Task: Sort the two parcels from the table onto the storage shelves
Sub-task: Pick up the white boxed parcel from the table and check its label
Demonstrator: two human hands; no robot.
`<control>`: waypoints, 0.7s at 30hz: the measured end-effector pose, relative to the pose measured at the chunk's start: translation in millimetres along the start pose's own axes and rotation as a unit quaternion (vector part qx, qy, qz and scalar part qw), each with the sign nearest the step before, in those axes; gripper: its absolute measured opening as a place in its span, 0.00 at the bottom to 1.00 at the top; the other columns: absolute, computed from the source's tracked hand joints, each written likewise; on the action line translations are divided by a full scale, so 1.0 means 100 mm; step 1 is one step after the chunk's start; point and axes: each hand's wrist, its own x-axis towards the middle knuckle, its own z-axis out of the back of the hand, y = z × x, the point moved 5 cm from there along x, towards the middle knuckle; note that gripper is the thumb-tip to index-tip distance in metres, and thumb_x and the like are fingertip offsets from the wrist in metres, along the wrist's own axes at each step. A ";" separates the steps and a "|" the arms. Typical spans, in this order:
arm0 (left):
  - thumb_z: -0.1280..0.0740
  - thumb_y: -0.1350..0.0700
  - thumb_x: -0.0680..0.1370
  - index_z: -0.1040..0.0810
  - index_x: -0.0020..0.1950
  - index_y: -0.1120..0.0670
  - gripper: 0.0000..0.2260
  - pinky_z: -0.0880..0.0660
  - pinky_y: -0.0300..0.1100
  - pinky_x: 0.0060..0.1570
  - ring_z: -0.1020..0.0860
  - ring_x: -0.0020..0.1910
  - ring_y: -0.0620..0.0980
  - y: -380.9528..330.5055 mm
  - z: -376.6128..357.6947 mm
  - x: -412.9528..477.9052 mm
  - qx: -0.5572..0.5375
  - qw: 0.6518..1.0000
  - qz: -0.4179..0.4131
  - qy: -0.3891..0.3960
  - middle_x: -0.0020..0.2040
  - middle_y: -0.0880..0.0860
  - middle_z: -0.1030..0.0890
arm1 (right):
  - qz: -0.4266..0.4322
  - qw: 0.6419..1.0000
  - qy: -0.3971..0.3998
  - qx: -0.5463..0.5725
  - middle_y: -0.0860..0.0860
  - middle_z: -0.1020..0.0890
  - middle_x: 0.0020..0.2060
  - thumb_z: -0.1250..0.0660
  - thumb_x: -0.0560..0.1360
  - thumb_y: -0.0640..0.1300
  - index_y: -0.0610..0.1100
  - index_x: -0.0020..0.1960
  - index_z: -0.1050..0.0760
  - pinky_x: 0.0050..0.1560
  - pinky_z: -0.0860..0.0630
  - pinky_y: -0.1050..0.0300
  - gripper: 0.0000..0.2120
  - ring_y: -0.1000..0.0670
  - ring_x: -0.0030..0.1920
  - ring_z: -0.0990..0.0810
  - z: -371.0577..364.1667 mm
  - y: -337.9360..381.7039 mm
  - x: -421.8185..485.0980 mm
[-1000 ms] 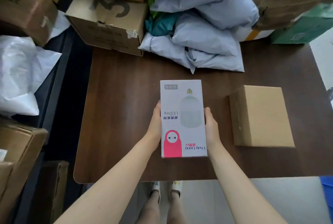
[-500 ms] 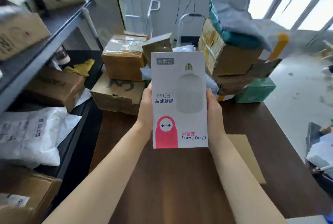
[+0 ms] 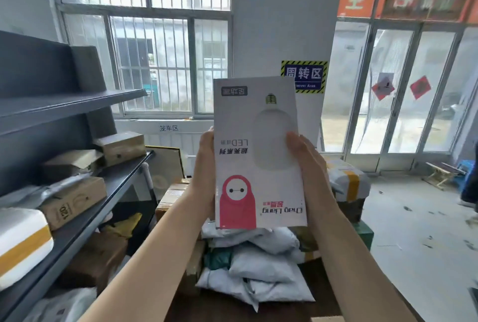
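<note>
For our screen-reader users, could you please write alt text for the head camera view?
Two bare hands, left hand and right hand, hold a white LED bulb box upright, print upside down, above piled grey mailer bags. Dark shelves with parcels stand left.

Grey shelves [image 3: 85,220] hold cardboard boxes [image 3: 73,201] (left side); mailer bags [image 3: 261,267] heaped on the table [image 3: 320,285].

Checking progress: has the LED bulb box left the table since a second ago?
Yes. Both hands lifted the LED bulb box up off the table.
</note>
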 end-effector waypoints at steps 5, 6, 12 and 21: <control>0.38 0.48 0.81 0.23 0.64 0.49 0.14 0.22 0.35 0.41 0.18 0.51 0.45 -0.12 0.14 0.02 0.157 0.981 -0.085 -0.075 0.53 0.48 0.16 | -0.073 0.990 0.009 0.120 0.40 0.11 0.44 0.35 0.78 0.56 0.42 0.56 0.19 0.36 0.15 0.51 0.18 0.41 0.37 0.12 0.15 0.10 -0.08; 0.34 0.46 0.79 0.24 0.65 0.46 0.15 0.20 0.36 0.41 0.16 0.50 0.44 -0.11 0.19 0.02 0.160 0.979 -0.091 -0.086 0.56 0.48 0.16 | -0.094 0.983 0.016 0.157 0.42 0.11 0.38 0.39 0.80 0.55 0.42 0.52 0.19 0.30 0.16 0.55 0.18 0.45 0.31 0.13 0.18 0.08 -0.12; 0.26 0.44 0.65 0.17 0.55 0.56 0.23 0.19 0.47 0.40 0.17 0.37 0.58 0.22 0.15 -0.09 -0.114 0.984 0.129 0.045 0.46 0.60 0.16 | -0.153 0.982 0.039 0.100 0.47 0.13 0.40 0.42 0.83 0.53 0.45 0.58 0.24 0.26 0.19 0.61 0.14 0.54 0.29 0.14 0.20 -0.13 -0.16; 0.47 0.45 0.83 0.30 0.70 0.53 0.20 0.19 0.45 0.34 0.15 0.39 0.52 0.05 0.05 0.04 0.085 0.996 -0.035 -0.012 0.57 0.62 0.18 | -0.111 0.967 0.164 -0.158 0.49 0.28 0.74 0.25 0.59 0.73 0.60 0.81 0.47 0.66 0.23 0.40 0.57 0.44 0.62 0.17 0.04 -0.01 -0.01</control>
